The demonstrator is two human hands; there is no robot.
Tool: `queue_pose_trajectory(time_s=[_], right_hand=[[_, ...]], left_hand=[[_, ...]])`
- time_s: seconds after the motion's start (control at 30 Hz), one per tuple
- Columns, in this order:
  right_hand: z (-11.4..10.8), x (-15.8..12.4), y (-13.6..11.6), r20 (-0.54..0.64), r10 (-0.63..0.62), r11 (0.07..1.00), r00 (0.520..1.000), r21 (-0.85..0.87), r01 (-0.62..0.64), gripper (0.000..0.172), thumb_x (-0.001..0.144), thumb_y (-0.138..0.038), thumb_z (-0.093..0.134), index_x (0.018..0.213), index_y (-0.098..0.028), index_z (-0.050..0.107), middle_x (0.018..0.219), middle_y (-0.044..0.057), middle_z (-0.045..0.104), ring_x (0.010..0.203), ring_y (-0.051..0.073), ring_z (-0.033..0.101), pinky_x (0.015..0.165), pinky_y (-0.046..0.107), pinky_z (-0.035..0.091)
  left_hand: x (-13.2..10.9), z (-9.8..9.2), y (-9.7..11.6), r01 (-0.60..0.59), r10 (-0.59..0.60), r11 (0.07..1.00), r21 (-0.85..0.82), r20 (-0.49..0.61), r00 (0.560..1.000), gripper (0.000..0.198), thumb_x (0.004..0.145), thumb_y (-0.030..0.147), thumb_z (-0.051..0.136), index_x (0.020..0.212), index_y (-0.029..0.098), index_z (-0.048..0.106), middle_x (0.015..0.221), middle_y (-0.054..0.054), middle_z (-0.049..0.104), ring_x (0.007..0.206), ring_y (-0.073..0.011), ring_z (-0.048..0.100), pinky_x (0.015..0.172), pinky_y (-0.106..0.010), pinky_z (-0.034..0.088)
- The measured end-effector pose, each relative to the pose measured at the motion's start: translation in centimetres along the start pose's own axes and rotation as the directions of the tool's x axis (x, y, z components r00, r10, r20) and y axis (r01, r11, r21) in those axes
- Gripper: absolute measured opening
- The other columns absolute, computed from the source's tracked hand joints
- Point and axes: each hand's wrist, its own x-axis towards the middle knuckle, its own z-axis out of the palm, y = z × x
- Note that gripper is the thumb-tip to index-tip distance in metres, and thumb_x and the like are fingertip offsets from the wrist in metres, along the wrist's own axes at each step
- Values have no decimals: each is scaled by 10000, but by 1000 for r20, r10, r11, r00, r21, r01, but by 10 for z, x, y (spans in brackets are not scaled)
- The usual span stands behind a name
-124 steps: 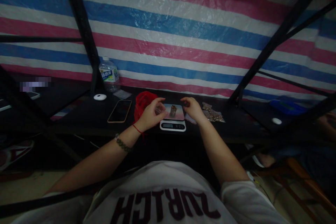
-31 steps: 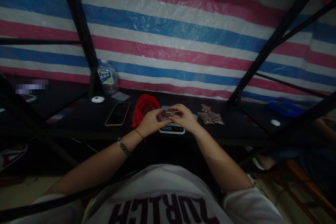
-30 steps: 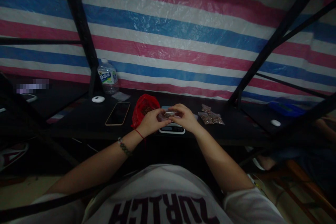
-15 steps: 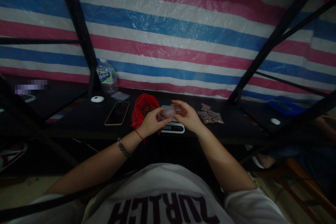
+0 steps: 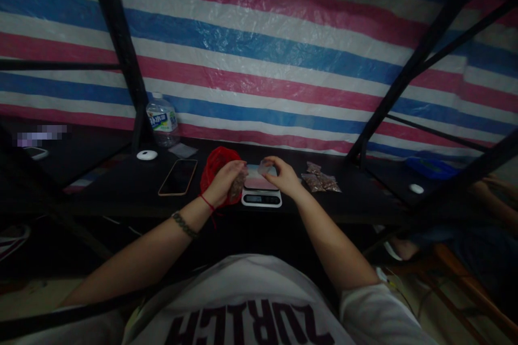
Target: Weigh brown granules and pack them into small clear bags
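My left hand [image 5: 224, 183] is closed on a small clear zip bag [image 5: 237, 187] with brown bits inside, at the right edge of an open red plastic bag [image 5: 211, 164]. Between my hands lies a white kitchen scale [image 5: 261, 201] with a dark display strip; its pan is bare. Over the pan's right side, the fingers of my right hand [image 5: 284, 177] grip a small translucent cup [image 5: 265, 166]. Several filled zip bags [image 5: 321, 180] of brown bits lie in a group to the right of that hand.
To the left are a phone [image 5: 178, 177], a white earbud case [image 5: 147, 155], a flat clear bag [image 5: 183, 150] and a plastic bottle [image 5: 162, 118]. Black metal posts [image 5: 121, 43] flank the table. At far right sit a blue tray [image 5: 431, 168] and another person's arm [image 5: 491, 199].
My hands have moved apart from over the scale. The left went left with the zip bag, while the right keeps the cup. The scale's pan now shows.
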Motion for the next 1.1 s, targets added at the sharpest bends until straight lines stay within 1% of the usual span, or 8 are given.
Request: queue_pose_trajectory(time_s=[0.17, 0.37, 0.47, 0.57, 0.77, 0.83, 0.97, 1.1], right_hand=[[17, 13, 29, -55, 149, 966, 987, -203, -157, 414, 698, -216, 680, 1101, -173, 597, 978, 62, 682, 926, 197, 627, 882, 350, 463], [28, 17, 40, 96, 167, 945, 981, -300, -131, 507, 668, -190, 710, 1160, -163, 592, 1104, 118, 654, 1053, 244, 584, 957, 420, 419], [20, 14, 26, 10, 50, 981, 999, -187, -47, 528, 709, -266, 709, 1212, -189, 568, 1238, 115, 589, 1188, 246, 503, 1045, 446, 344], [10, 6, -1, -64, 8, 997, 998, 83, -3, 328, 857, -336, 557, 1159, -217, 601, 1199, 92, 597, 1148, 197, 532, 1007, 389, 404], [1, -15, -48, 224, -50, 950, 973, 312, -23, 125, 782, -320, 660, 806, -198, 662, 1204, 76, 542, 1020, 182, 593, 813, 315, 522], [-4, -18, -54, 230, -40, 954, 972, 299, -31, 134, 790, -313, 644, 761, -183, 642, 1173, 80, 553, 961, 170, 602, 758, 300, 528], [-20, -17, -53, 96, -35, 970, 995, 242, 11, 125, 797, -300, 625, 757, -182, 616, 1066, 81, 598, 972, 183, 584, 741, 297, 511], [-33, -16, -48, 11, 30, 973, 999, 228, -32, 142, 759, -314, 663, 812, -188, 628, 1045, 75, 617, 879, 173, 597, 730, 300, 500]], left_hand=[[-5, -4, 20, 287, -181, 853, -436, 269, 946, 452, 806, 533, 526, 1047, 158, 596, 752, -44, 631, 632, -156, 596, 606, -301, 511], [-13, -3, 28, 348, -231, 863, -367, 326, 917, 569, 831, 622, 392, 1083, 151, 588, 767, -65, 620, 643, -165, 577, 617, -314, 499], [-14, -3, 25, 373, -243, 866, -334, 371, 896, 582, 820, 632, 404, 1082, 146, 588, 757, -68, 622, 625, -166, 578, 612, -315, 490], [-15, -1, 20, 431, -286, 852, -298, 424, 859, 553, 822, 623, 423, 1061, 155, 597, 754, -65, 631, 607, -165, 583, 606, -318, 491], [-24, 10, 8, 514, -369, 839, -178, 507, 779, 621, 767, 724, 432, 935, 154, 612, 744, -82, 653, 616, -181, 607, 622, -338, 512], [-26, 12, 5, 491, -355, 859, -142, 526, 773, 660, 719, 754, 478, 936, 147, 620, 803, -106, 672, 698, -208, 633, 670, -361, 521], [-25, 13, 3, 202, -217, 976, 81, 427, 878, 534, 620, 515, 759, 990, 147, 644, 924, -90, 694, 799, -200, 640, 694, -308, 504], [-19, 11, 4, 12, -153, 931, 364, 362, 919, 398, 644, 397, 763, 913, 119, 670, 791, -48, 694, 682, -168, 627, 605, -272, 484]])
